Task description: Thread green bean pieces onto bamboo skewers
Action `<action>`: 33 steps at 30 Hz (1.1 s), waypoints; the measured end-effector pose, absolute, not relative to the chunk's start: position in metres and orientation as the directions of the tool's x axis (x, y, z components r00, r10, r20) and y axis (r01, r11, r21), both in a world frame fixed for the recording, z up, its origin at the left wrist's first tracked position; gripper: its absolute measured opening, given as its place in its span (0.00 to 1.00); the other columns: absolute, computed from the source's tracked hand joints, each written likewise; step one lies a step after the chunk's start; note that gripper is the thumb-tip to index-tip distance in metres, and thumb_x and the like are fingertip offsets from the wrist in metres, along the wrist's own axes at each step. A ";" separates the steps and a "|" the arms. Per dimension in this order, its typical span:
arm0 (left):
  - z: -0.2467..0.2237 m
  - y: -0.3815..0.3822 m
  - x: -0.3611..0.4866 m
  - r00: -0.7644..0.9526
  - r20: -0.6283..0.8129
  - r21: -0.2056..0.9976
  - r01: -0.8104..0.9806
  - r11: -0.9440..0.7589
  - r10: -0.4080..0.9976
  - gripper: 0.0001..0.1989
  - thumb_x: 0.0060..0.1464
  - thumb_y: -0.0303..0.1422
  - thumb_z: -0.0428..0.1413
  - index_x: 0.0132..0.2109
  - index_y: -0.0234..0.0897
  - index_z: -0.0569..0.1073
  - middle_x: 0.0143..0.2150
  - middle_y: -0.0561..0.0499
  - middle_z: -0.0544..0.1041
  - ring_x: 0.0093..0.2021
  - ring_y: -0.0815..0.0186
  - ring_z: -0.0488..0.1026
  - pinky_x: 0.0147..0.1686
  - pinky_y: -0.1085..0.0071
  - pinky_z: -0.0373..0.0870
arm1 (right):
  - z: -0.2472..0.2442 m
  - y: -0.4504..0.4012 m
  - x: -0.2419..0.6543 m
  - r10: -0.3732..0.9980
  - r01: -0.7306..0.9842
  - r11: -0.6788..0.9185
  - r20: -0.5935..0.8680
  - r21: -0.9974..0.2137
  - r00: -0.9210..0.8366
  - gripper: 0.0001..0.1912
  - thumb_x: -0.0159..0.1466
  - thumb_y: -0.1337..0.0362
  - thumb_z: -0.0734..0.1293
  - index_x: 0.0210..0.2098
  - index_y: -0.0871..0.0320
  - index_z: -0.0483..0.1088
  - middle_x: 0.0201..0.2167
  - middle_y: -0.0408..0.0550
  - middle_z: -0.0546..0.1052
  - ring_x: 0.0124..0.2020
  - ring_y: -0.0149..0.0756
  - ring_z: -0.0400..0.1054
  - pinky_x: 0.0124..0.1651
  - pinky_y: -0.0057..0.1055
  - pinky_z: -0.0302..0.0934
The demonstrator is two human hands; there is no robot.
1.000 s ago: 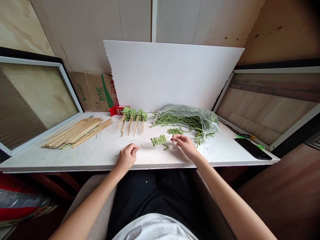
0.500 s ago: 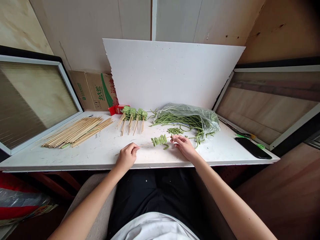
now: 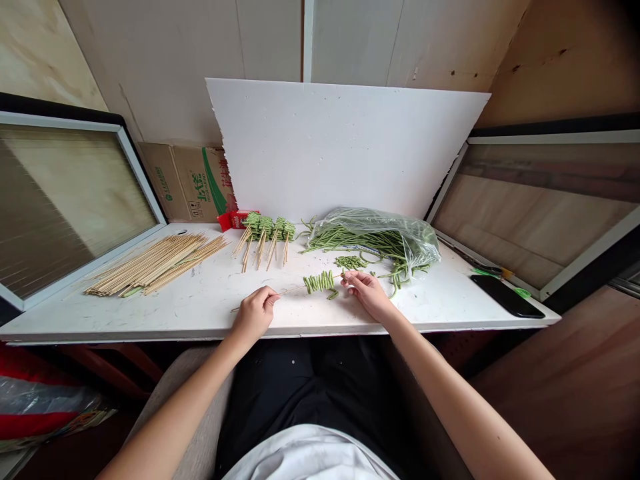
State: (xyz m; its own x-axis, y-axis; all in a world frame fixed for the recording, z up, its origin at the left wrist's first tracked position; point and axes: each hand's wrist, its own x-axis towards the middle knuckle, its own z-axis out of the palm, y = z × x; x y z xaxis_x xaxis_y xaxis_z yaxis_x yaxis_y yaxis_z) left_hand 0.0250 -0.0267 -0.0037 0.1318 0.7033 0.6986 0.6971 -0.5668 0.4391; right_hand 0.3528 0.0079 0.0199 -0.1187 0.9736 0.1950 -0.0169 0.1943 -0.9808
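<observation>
My left hand (image 3: 256, 312) is closed around a thin bamboo skewer (image 3: 290, 290), which points to the right just over the table front. Several short pieces of green bean (image 3: 319, 282) are threaded crosswise along its middle, and one longer piece dangles at the right end of the row. At the skewer's tip, my right hand (image 3: 364, 290) pinches a small piece of green bean (image 3: 343, 274) between thumb and fingers. Behind that hand lies a small heap of cut bean pieces (image 3: 350, 261).
Long green beans (image 3: 350, 238) fill a clear plastic bag (image 3: 415, 233) at back right. Finished bean skewers (image 3: 270, 228) lie at the back centre, bare skewers (image 3: 150, 263) at left. A black phone (image 3: 506, 296) and scissors (image 3: 483, 265) lie right. A white board (image 3: 345, 147) stands behind.
Hardly anything differs. Both hands hold nearly the same place, with the skewer and the bean piece at its tip almost still.
</observation>
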 end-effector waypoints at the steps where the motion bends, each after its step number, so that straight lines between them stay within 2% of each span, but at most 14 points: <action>1: -0.004 -0.027 0.025 0.133 0.698 0.439 0.697 -0.567 0.704 0.09 0.66 0.32 0.54 0.35 0.40 0.73 0.30 0.51 0.79 0.29 0.64 0.74 0.32 0.69 0.66 | 0.020 0.008 0.353 0.973 -0.015 0.194 0.195 -0.981 -0.120 0.21 0.61 0.43 0.73 0.39 0.55 0.78 0.40 0.49 0.79 0.41 0.38 0.72 0.37 0.28 0.63; 8: -0.006 -0.025 0.024 0.136 0.690 0.442 0.698 -0.563 0.711 0.09 0.66 0.32 0.54 0.34 0.40 0.73 0.30 0.51 0.79 0.30 0.64 0.74 0.32 0.69 0.66 | 0.018 0.009 0.352 0.971 -0.035 0.212 0.215 -0.977 -0.106 0.24 0.58 0.41 0.74 0.37 0.55 0.79 0.39 0.49 0.80 0.39 0.37 0.72 0.36 0.29 0.64; 16: -0.007 -0.025 0.023 0.141 0.663 0.464 0.693 -0.552 0.735 0.10 0.66 0.30 0.53 0.34 0.40 0.72 0.30 0.53 0.77 0.30 0.65 0.73 0.33 0.70 0.64 | 0.018 0.008 0.355 0.971 -0.012 0.215 0.216 -0.976 -0.104 0.19 0.60 0.45 0.75 0.37 0.55 0.81 0.37 0.48 0.80 0.33 0.34 0.68 0.38 0.31 0.62; 20: -0.007 -0.024 0.023 0.150 0.637 0.481 0.690 -0.542 0.756 0.10 0.66 0.30 0.53 0.34 0.40 0.72 0.30 0.53 0.77 0.30 0.65 0.72 0.33 0.70 0.63 | 0.019 0.006 0.355 0.974 0.016 0.218 0.217 -0.976 -0.064 0.19 0.57 0.44 0.77 0.35 0.54 0.81 0.36 0.48 0.81 0.34 0.37 0.70 0.39 0.32 0.62; 25: -0.006 -0.025 0.023 0.154 0.626 0.486 0.689 -0.537 0.764 0.10 0.65 0.30 0.53 0.33 0.40 0.72 0.29 0.53 0.76 0.30 0.65 0.72 0.33 0.70 0.63 | 0.018 0.005 0.354 0.976 0.080 0.214 0.212 -0.973 -0.041 0.21 0.59 0.43 0.75 0.38 0.54 0.82 0.36 0.49 0.83 0.36 0.39 0.72 0.41 0.33 0.63; 33: -0.007 -0.023 0.023 0.160 0.616 0.488 0.691 -0.533 0.771 0.11 0.66 0.30 0.52 0.33 0.39 0.71 0.30 0.53 0.76 0.30 0.65 0.72 0.34 0.70 0.63 | 0.013 0.008 0.356 0.971 0.074 0.238 0.235 -0.968 -0.046 0.19 0.59 0.45 0.76 0.37 0.54 0.82 0.37 0.48 0.83 0.39 0.41 0.74 0.48 0.35 0.64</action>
State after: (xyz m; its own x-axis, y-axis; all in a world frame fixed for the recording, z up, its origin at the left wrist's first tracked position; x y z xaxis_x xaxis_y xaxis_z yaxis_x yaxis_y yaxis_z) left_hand 0.0225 -0.0234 -0.0074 0.1596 0.7711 0.6164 0.6910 -0.5332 0.4881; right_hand 0.3563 0.0079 0.0132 -0.0456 0.9708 0.2354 0.0737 0.2383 -0.9684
